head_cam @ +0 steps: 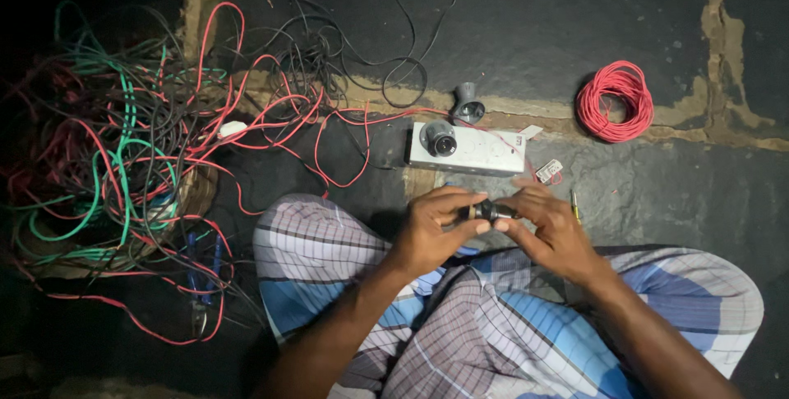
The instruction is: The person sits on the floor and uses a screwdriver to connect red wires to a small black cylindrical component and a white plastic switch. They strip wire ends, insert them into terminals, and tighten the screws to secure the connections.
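Far left of the floor [575, 4]: tangle of red, green and black wires [123, 144], spreading toward the middle. Centre, on the stone floor beyond the knees: white box [477, 151] with a round black socket [441, 142] at its left end; a grey holder [468, 105] lies just behind it. Left hand [431, 230] and right hand [549, 230] meet above the lap, just in front of the box, both pinching a small black fitting [488, 212] between fingertips; the grip on each side is narrow, closed on the fitting, which is held off the floor. Thin yellow-handled tool [574, 204] lies just right of the right hand. Upper right: coil of red wire [615, 101], well apart from the box. Checked cloth [493, 317] covers the lap.
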